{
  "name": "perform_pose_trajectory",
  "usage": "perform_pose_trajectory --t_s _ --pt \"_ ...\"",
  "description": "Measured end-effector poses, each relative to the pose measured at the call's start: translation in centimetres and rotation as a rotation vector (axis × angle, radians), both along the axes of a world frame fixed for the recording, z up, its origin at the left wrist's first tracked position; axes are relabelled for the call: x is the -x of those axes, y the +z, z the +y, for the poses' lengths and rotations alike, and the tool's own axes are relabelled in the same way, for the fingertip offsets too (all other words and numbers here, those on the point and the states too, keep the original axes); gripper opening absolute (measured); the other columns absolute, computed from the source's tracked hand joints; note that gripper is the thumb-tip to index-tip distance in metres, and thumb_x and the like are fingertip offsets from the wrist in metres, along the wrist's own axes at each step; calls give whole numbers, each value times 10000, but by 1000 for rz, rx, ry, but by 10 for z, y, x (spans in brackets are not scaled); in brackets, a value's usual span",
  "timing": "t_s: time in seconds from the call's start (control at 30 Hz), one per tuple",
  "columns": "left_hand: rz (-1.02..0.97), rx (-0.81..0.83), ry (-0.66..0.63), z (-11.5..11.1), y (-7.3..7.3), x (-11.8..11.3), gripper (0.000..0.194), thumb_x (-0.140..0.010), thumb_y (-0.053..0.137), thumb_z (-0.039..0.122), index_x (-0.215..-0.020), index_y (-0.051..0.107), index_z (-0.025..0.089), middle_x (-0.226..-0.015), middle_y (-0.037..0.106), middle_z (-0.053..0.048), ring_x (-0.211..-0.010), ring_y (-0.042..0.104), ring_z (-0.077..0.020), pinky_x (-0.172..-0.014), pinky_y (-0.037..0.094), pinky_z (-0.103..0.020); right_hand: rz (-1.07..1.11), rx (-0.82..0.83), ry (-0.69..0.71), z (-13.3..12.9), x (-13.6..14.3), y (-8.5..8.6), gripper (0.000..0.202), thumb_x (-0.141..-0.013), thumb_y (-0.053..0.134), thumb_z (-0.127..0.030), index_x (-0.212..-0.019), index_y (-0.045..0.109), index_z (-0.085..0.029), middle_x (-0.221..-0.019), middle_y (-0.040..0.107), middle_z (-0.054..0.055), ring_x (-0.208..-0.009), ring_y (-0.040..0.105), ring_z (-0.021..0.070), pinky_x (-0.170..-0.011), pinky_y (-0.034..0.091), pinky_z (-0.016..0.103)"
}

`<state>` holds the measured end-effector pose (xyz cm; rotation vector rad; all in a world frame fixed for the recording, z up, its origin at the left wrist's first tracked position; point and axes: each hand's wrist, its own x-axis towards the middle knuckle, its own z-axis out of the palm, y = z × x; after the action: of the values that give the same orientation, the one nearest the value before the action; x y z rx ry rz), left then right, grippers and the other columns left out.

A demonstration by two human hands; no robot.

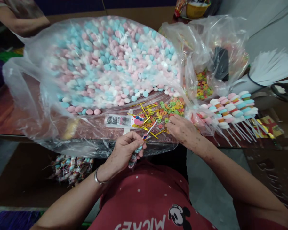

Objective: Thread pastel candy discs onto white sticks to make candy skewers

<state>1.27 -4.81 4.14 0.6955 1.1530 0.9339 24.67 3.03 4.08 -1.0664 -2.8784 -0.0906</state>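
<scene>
My left hand (129,147) is closed around a wrapped candy skewer (137,153), with its white stick pointing up and to the right. The skewer's clear wrapper is gathered near my fingertips. My right hand (182,131) is at the edge of a pile of small ring candies (170,110), its fingers bent together; whatever lies between them is hidden. Gold twist ties (146,110) are strewn between the hands. A flat printed plastic wrapper (123,120) lies just beyond my left hand.
A big clear bag of pastel candies (115,60) covers the table's back. Unwrapped candy skewers (230,110) are stacked at right, near white sticks (273,68) and a black phone-like object (221,64). Wrapped skewers (72,167) fill a carton below left. Another person's arm (21,20) shows top left.
</scene>
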Motion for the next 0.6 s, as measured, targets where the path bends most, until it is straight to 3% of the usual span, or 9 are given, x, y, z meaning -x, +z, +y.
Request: perform_pose_trajectory --t_s 0.13,0.23,0.4,0.6 --pt "-46 -6 32 0 -4 1 257 -744 738 345 -710 560 163 -623 654 6 -406 495 -62 -331 335 -138 23 21 35 1 5 6 162 -933 506 -130 -839 636 -156 -860 577 76 -827 479 211 -749 376 317" --pt "-62 -5 41 1 -7 2 261 -753 738 349 -723 556 164 -625 652 2 -401 487 -63 -323 320 -138 28 29 79 1 11 -1 150 -923 521 -140 -842 645 -160 -833 586 68 -820 488 209 -749 377 313" --pt "-79 -6 32 1 -10 1 270 -760 736 355 -728 554 159 -612 646 3 -390 477 -55 -327 319 -133 -14 46 10 3 20 -12 170 -918 504 -120 -835 648 -153 -820 596 73 -816 496 209 -718 368 312" --pt "-123 -11 88 2 -8 1 271 -734 754 328 -723 543 160 -641 658 3 -408 497 -66 -318 347 -140 11 155 93 18 12 0 228 -944 458 -151 -817 647 -161 -817 612 65 -800 515 189 -746 393 304"
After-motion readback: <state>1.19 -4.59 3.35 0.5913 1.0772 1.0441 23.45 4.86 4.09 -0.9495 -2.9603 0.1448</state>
